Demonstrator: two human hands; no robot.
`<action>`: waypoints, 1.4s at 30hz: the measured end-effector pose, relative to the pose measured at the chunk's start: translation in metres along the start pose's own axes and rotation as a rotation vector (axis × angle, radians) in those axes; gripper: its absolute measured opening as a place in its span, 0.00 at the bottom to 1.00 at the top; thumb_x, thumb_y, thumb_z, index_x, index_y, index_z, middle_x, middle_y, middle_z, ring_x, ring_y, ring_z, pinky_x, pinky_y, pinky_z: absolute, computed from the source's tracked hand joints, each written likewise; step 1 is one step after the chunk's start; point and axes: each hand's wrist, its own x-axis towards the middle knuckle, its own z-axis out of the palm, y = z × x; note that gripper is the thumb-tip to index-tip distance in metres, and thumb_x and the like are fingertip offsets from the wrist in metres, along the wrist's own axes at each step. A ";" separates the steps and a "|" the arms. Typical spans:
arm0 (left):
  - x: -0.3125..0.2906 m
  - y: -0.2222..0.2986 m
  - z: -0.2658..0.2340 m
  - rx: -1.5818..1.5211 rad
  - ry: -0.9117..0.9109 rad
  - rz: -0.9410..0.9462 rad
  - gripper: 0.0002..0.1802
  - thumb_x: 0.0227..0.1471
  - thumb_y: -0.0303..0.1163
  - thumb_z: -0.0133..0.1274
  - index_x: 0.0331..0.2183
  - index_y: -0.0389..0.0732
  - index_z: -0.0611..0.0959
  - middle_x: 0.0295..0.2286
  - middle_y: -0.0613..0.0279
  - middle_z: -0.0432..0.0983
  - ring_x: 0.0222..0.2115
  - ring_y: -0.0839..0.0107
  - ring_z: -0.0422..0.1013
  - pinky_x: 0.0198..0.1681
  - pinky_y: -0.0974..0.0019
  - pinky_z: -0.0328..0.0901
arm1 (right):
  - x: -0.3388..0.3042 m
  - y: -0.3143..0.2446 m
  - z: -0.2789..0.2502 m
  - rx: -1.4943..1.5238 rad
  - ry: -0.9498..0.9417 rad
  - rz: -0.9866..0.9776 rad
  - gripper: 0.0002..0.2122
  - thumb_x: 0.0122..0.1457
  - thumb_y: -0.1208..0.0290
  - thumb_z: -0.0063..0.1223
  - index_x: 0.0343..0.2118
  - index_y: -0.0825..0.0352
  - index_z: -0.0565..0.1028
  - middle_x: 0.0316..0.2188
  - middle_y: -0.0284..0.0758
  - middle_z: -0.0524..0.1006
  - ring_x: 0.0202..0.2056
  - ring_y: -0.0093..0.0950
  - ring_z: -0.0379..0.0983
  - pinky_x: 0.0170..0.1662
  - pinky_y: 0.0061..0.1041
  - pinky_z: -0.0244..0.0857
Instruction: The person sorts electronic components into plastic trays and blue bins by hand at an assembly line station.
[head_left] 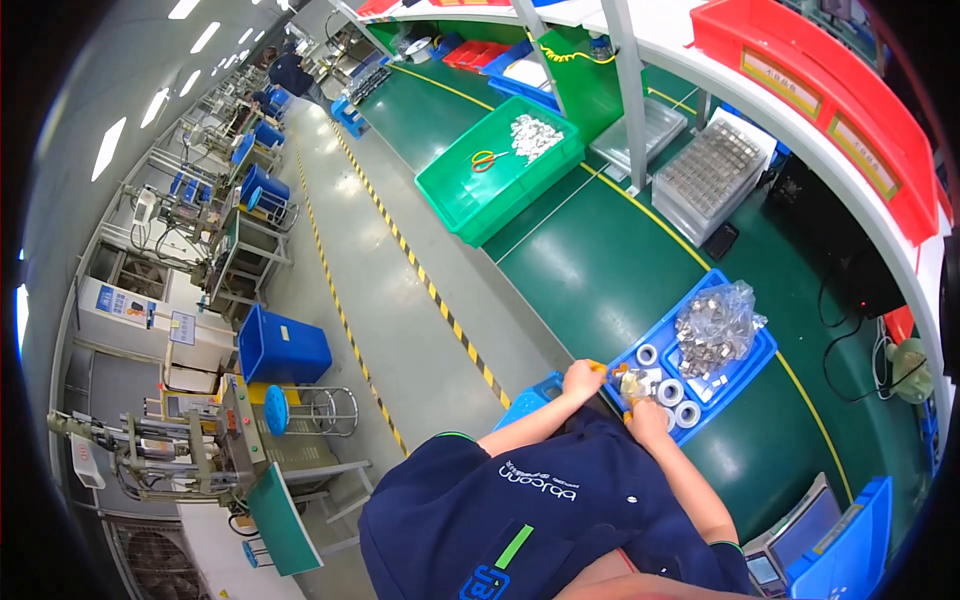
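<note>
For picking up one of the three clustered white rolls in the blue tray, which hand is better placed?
Probably the right hand: it is close beside the white rolls in the blue tray, while the left hand is farther off, to their left.

1. Bright, fairly even light comes from white ceiling lights (108, 149) at upper left.
2. Pale glare marks the green counter (550, 255); the grey floor (385, 290) shows a soft sheen.
3. Fisheye distortion bows the white shelf (668, 35); the corners are black.
4. Distant details look soft.
</note>
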 end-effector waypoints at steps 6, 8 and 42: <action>0.003 0.009 -0.006 -0.245 -0.479 -0.231 0.28 0.41 0.44 0.55 0.39 0.32 0.71 0.25 0.51 0.74 0.21 0.64 0.74 0.22 0.70 0.70 | -0.023 0.001 0.008 0.164 0.004 0.090 0.14 0.50 0.69 0.48 0.40 0.66 0.71 0.36 0.48 0.71 0.38 0.42 0.69 0.40 0.36 0.64; 0.015 -0.019 0.012 -0.487 -0.460 -0.162 0.25 0.39 0.40 0.58 0.37 0.34 0.73 0.24 0.53 0.74 0.22 0.65 0.74 0.21 0.69 0.70 | -0.022 0.002 0.001 0.260 0.015 0.081 0.13 0.50 0.69 0.47 0.39 0.66 0.72 0.35 0.47 0.72 0.37 0.41 0.69 0.40 0.36 0.64; -0.008 0.000 -0.132 -0.849 -1.389 -0.245 0.23 0.46 0.29 0.51 0.46 0.35 0.67 0.41 0.58 0.69 0.40 0.68 0.69 0.42 0.65 0.66 | -0.017 -0.128 -0.020 0.897 0.547 -0.205 0.10 0.43 0.75 0.57 0.32 0.68 0.75 0.28 0.38 0.76 0.31 0.32 0.74 0.35 0.25 0.67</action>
